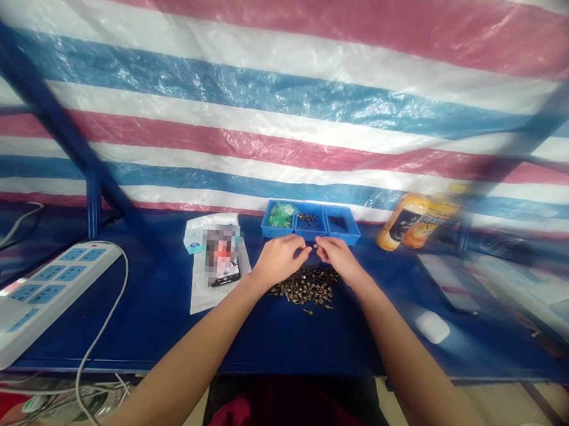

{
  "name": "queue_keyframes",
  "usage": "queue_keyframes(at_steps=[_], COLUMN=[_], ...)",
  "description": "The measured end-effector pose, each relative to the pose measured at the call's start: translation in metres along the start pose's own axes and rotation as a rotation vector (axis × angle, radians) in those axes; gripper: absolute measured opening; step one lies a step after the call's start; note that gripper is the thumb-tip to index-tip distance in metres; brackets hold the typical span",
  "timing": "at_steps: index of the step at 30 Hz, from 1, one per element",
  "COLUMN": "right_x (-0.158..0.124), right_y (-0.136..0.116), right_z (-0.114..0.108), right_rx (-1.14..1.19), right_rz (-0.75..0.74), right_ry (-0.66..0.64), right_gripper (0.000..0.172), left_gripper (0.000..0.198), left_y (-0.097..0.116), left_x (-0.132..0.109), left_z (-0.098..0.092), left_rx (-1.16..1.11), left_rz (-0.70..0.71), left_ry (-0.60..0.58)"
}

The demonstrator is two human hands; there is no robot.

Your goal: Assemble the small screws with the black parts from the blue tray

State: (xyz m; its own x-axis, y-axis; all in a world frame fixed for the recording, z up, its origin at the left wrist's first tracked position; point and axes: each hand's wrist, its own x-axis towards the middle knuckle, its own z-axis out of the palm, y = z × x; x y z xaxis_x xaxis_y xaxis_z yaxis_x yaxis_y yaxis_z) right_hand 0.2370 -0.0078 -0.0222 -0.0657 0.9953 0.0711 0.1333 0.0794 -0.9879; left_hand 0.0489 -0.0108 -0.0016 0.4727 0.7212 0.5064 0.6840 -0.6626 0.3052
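A pile of small brass-coloured metal parts [309, 286], which look like screws, lies on the blue table. Over its far side, my right hand [337, 258] pinches one small metal part [316, 246] between thumb and fingertips. My left hand [282, 258] is closed just to the left, fingers curled toward the thumb; whatever it holds is hidden. Right behind both hands stands a blue three-compartment tray [322, 240]. Its left compartment has a green plastic bag [281, 215], the middle one has small metal parts [308, 221], and the right one has dark small pieces [338, 223].
Left of the pile, a phone [225, 274] rests on a white packet [202, 291]. A white power strip [68, 283] with a cable sits far left. To the right are orange bottles [402, 221], a white case [432, 327] and a flat phone-like slab [446, 284]. Striped sheeting hangs behind.
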Motion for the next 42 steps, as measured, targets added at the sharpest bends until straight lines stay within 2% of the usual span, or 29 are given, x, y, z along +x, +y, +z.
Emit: queue_keyframes(at_steps=[2,5,6,9,11,13,16,18,21,29,33,42], right_x=[-0.001,0.0,0.001,0.005,0.005,0.002,-0.005,-0.009,-0.013,-0.016,-0.017,-0.017], right_y=[-0.002,-0.002,-0.001,0.005,0.009,0.009,0.004,0.001,-0.003,-0.004,-0.004,-0.004], right_z=[0.001,-0.002,-0.004,-0.012,-0.014,-0.013,-0.006,0.001,0.009,0.015,0.017,0.018], right_rx=[0.098,0.154,0.121,-0.055,-0.208,-0.362,-0.552,-0.671,-0.818,-0.931,-0.926,-0.911], right_rz=[-0.027,-0.042,-0.039,-0.046,-0.074,-0.117,-0.23,-0.308,-0.329,-0.205,-0.209,-0.206], right_ry=[0.072,0.131,0.138,0.159,0.148,0.099,-0.05,-0.143,-0.194,-0.175,-0.186,-0.18], right_gripper=[0.034,0.053,0.053,0.039,0.034,0.029,0.024,0.021,0.019,0.02,0.021,0.021], left_gripper=[0.028,0.027,0.026,0.022,0.028,0.033,0.035,0.035,0.03,0.017,0.016,0.017], left_y=[-0.001,-0.003,-0.004,-0.01,-0.016,-0.023,-0.03,-0.031,-0.029,-0.024,-0.022,-0.021], left_x=[0.0,0.001,0.001,0.001,0.0,-0.002,-0.004,-0.004,-0.003,-0.002,-0.003,-0.005], left_z=[0.001,0.001,0.001,0.001,0.001,0.001,0.001,0.0,-0.002,0.001,0.005,0.01], left_rx=[0.005,0.026,0.036,0.071,0.089,0.086,0.063,0.043,0.001,-0.126,-0.115,-0.04], left_rz=[-0.016,-0.069,-0.094,-0.163,-0.186,-0.181,-0.155,-0.148,-0.16,-0.211,-0.243,-0.209], left_ry=[-0.016,-0.036,-0.042,-0.071,-0.11,-0.184,-0.306,-0.348,-0.378,-0.373,-0.356,-0.349])
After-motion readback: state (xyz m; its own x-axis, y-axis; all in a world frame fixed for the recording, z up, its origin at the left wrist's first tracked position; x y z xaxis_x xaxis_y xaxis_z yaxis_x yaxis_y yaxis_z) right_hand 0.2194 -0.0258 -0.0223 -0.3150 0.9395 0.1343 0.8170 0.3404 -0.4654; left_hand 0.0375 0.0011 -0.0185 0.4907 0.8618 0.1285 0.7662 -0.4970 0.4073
